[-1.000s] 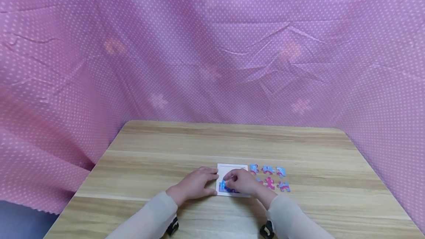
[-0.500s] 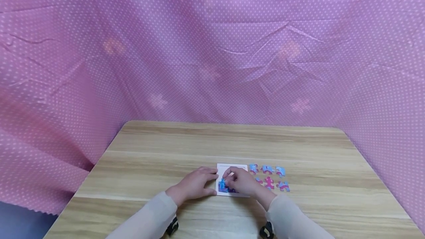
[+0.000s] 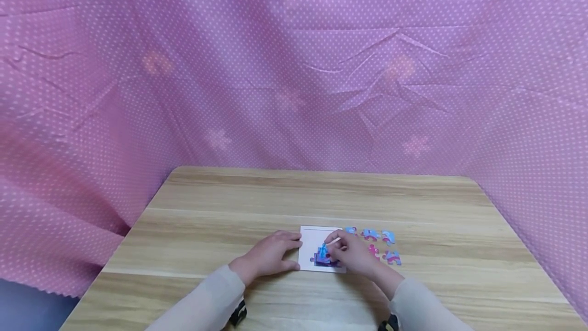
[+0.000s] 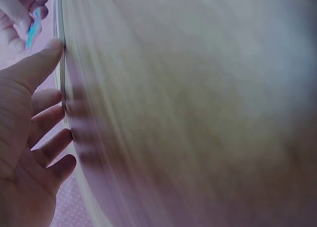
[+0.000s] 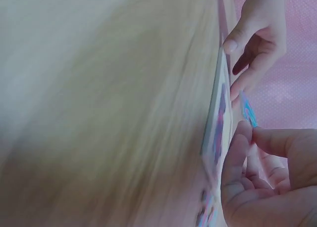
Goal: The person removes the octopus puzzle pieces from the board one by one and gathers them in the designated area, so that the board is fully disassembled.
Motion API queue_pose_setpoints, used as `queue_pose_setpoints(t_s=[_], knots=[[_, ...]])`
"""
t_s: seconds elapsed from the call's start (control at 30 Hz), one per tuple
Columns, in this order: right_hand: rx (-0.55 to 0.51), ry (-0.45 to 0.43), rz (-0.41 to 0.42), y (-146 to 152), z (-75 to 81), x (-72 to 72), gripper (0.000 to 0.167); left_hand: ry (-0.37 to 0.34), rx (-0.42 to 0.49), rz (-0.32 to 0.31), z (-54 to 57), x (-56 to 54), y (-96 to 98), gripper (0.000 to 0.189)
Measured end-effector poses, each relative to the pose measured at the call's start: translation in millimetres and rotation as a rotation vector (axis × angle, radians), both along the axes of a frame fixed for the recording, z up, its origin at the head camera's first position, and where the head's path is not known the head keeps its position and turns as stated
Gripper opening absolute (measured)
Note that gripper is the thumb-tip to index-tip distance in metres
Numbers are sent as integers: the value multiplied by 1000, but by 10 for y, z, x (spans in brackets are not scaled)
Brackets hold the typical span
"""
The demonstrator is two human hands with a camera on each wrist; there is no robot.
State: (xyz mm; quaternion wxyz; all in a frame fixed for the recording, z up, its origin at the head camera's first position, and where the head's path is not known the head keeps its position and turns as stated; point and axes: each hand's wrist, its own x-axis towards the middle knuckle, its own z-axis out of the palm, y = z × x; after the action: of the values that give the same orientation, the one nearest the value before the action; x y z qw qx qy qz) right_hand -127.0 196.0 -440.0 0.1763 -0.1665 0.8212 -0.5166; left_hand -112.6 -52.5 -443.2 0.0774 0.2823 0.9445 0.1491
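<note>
A white puzzle board (image 3: pixel 308 239) lies near the middle of the table's front part. Spread along its left edge, my left hand (image 3: pixel 274 253) touches the board with thumb and fingertips. My right hand (image 3: pixel 352 252) pinches a blue jigsaw piece (image 5: pixel 247 109) between thumb and forefinger, raised over the board and tilted on edge in the right wrist view. Below it, a purple and dark jigsaw piece (image 3: pixel 323 263) lies at the board's lower side, with its right part hidden by my hand.
Several loose blue and pink jigsaw pieces (image 3: pixel 370 234) lie in rows on the wooden table (image 3: pixel 257 193), just right of the board. My right hand covers some of them. A pink dotted cloth (image 3: pixel 294 65) hangs behind the table and along its sides.
My right hand has moved a little to the right over the board with the blue jigsaw piece, baring the board's lower left corner. My left hand stays in place.
</note>
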Motion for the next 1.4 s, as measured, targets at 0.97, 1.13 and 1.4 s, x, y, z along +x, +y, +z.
queue_pose_setpoints(t_s=[0.97,1.13,1.4], knots=[[107,-7,24,616,-17,92,12,-10,10,4,-49,-41,-34,59],[120,-11,26,634,-20,91,13,-18,-1,14,-43,-57,-25,60],[173,42,48,643,10,71,12,-23,-1,14,-31,-72,-12,59]])
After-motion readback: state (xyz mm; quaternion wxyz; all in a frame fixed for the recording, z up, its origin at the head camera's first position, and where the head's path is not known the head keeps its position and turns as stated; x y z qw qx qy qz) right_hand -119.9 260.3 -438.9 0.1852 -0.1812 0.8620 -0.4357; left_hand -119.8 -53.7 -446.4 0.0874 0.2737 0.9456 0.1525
